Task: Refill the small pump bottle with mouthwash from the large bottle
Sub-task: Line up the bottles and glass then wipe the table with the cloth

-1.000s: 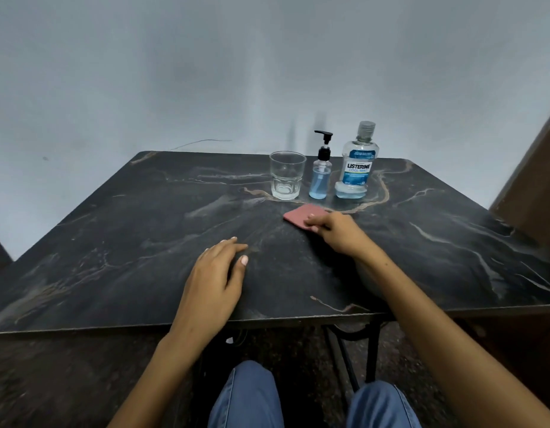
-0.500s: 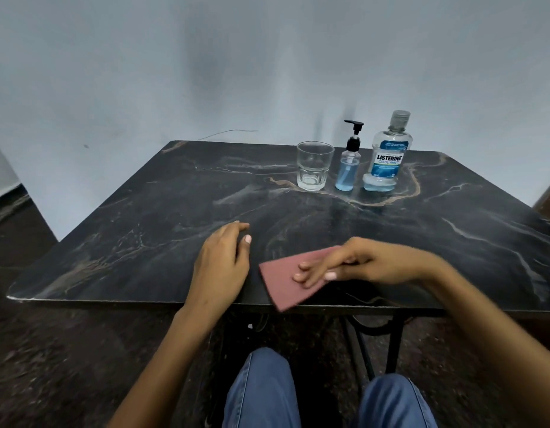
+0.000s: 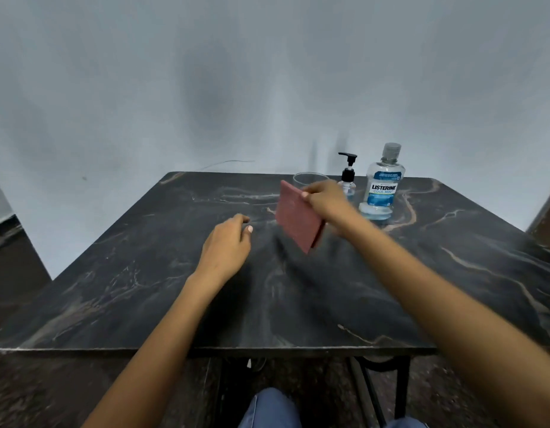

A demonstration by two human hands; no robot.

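The small pump bottle (image 3: 348,180) stood upright near the far edge of the dark marble table (image 3: 144,273), its black pump head pointing left and its clear body holding blue liquid, partly hidden. Just to its right on that table stood the large bottle (image 3: 382,183), upright, capped, clear, with a blue Listerine Cool Mint label.

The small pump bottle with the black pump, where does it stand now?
In the head view the small pump bottle stands far right on the dark marble table, between the clear glass and the large mouthwash bottle.
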